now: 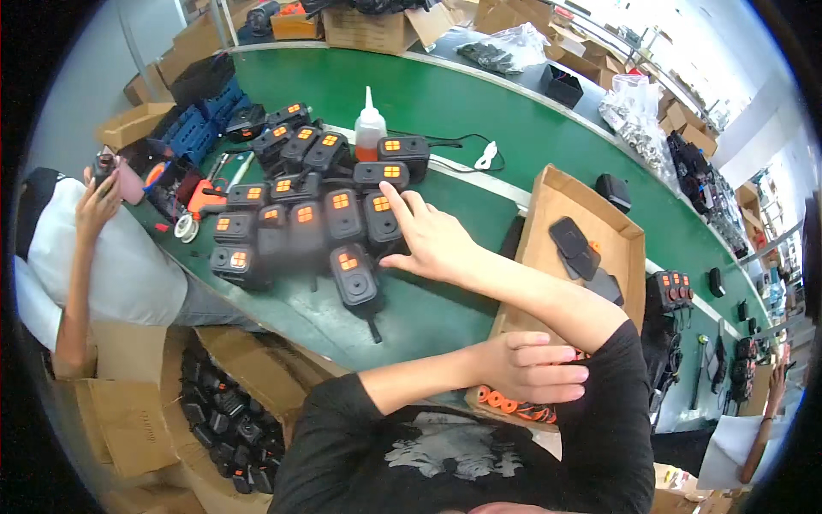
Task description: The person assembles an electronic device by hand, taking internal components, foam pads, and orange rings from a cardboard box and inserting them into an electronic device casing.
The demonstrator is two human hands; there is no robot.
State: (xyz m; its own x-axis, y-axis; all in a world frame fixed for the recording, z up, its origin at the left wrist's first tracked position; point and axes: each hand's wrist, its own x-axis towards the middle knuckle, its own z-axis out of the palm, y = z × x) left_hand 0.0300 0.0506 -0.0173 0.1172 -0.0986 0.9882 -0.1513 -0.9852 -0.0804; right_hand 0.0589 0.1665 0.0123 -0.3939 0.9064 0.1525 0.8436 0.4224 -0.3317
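Note:
Several black boxy devices with orange square pads and round centres stand grouped on the green table. My right hand (424, 236) reaches left over them, index finger stretched toward one black device (381, 176) and thumb apart beside another black device (382, 219). It appears to touch them but grips none. Below my right forearm, my left hand (533, 367) has its fingers stretched out and holds nothing visible; it hovers over the near end of a cardboard tray (629, 257). Closest to me in the group is a black device (354, 278) with a short strap.
Behind the devices stands a squeeze bottle (370, 133) of orange liquid. Black flat covers (575, 244) and orange rings (514, 404) lie in the tray. At the left sits a co-worker (103, 248) holding a small dark item. An open carton (128, 428) of black parts stands below the table edge.

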